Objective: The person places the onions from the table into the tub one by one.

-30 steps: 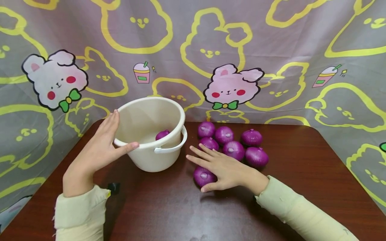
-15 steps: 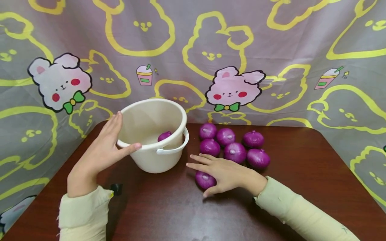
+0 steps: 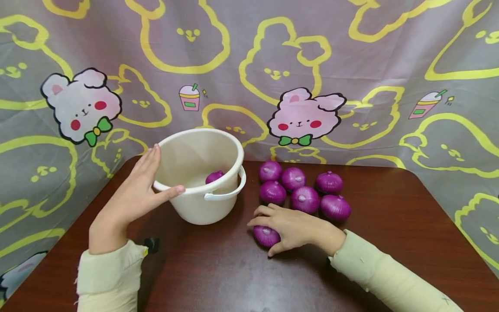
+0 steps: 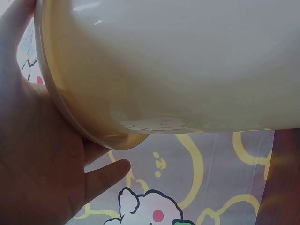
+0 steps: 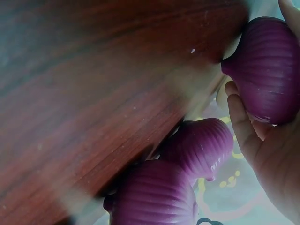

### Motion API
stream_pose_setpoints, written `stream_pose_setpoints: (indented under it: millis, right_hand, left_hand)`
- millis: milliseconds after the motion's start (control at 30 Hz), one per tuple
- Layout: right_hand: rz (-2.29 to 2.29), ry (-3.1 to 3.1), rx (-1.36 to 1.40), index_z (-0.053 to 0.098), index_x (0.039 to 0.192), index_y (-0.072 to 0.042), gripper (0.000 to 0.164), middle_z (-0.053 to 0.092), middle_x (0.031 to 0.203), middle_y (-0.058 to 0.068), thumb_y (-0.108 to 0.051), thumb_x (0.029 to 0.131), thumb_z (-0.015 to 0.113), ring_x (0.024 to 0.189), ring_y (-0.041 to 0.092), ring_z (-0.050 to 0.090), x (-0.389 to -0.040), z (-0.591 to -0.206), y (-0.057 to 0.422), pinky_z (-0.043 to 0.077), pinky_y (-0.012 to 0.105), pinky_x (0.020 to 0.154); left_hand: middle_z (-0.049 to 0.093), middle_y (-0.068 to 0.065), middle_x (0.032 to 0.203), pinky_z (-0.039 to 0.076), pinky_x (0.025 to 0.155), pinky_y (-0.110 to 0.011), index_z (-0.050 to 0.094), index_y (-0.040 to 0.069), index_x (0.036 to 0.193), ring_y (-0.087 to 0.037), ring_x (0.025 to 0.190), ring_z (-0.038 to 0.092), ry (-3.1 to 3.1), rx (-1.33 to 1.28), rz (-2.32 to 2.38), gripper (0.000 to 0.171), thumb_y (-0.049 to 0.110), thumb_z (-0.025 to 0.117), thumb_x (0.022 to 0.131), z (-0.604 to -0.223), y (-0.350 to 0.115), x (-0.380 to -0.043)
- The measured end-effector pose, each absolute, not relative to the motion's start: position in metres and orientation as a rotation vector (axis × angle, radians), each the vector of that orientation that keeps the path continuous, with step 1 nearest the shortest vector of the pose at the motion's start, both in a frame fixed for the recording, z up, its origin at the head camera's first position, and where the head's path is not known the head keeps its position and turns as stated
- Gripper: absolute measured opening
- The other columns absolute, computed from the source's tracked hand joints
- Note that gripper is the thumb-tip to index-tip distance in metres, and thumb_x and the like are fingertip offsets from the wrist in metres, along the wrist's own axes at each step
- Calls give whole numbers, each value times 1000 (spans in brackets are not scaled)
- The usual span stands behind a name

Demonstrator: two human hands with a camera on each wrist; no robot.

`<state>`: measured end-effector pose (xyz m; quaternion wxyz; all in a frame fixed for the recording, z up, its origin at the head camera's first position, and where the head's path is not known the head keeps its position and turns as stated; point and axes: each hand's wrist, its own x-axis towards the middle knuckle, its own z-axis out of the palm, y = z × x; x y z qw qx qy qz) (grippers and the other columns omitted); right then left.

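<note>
My left hand [image 3: 130, 195] rests against the left rim of a cream plastic bucket [image 3: 202, 207], its fingers spread along the outside and the thumb lying over the front rim. In the left wrist view the palm of that hand [image 4: 44, 154] is beside the bucket wall [image 4: 178, 65]. One purple onion [image 3: 214, 176] shows inside the bucket. My right hand [image 3: 294, 226] curls over a purple onion [image 3: 267, 236] on the table, fingers on its far side and thumb on the near side. From the right wrist, this onion [image 5: 269, 70] sits between thumb and fingers.
Behind the right hand several more purple onions [image 3: 305, 199] lie in a cluster. The bucket's white handle [image 3: 228, 195] hangs on its right side. A dark object [image 3: 152, 245] is by the left cuff. A patterned curtain [image 3: 234, 65] closes off the table's [image 3: 218, 268] back edge.
My right hand's fingers have gone from spread out above the onion to bent around it. The left hand keeps its place on the bucket; the whole view has shifted slightly.
</note>
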<state>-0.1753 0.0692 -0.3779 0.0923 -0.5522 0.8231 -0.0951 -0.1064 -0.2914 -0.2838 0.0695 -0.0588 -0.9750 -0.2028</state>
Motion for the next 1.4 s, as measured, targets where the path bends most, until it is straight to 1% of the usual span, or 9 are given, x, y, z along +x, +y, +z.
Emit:
stream_pose_setpoints:
  millis: [133,267,833,1033,1233,1400]
  right_hand:
    - [-305,2435,-1656,57,136,-23,68,53,125,-4,-45,77,83,117,16,51,-176,-377,68,51,31,99]
    - [-328,2427,-1657,59,133,-21,65,54,121,-3,-43,77,83,114,16,53,-178,-377,67,51,31,100]
    - [-491,2396,-1550,59,131,-20,61,54,120,-4,-39,78,83,112,12,55,-182,-374,67,51,32,100]
    - [-547,2410,-1534,60,131,-18,61,55,118,-5,-39,78,83,110,10,55,-186,-371,70,51,32,99]
    - [-632,2416,-1502,61,130,-16,61,55,115,-6,-39,78,83,106,9,56,-188,-368,73,51,31,99]
    - [-707,2409,-1464,60,131,-15,62,55,116,-6,-37,78,83,106,8,57,-190,-365,75,52,32,99]
  left_hand:
    - [-6,-7,168,16,117,-69,-2,6,159,-36,155,-3,-2936,-178,-611,112,59,65,87,-284,-290,-106]
    - [-5,-7,168,16,117,-69,-1,6,159,-37,155,-2,-2933,-185,-620,111,59,65,87,-284,-289,-107]
    - [-6,-7,168,17,116,-70,-2,7,159,-37,155,-2,-2944,-162,-606,111,60,64,87,-281,-290,-104]
    - [-6,-7,168,17,116,-71,-2,6,159,-37,155,-2,-2936,-166,-611,111,60,64,87,-281,-290,-105]
    - [-8,-5,168,18,115,-72,-4,8,159,-36,155,-3,-2951,-145,-610,112,61,64,87,-281,-291,-105]
    - [-8,-4,168,19,114,-72,-4,8,159,-36,156,-2,-2959,-136,-600,112,62,63,87,-281,-290,-105]
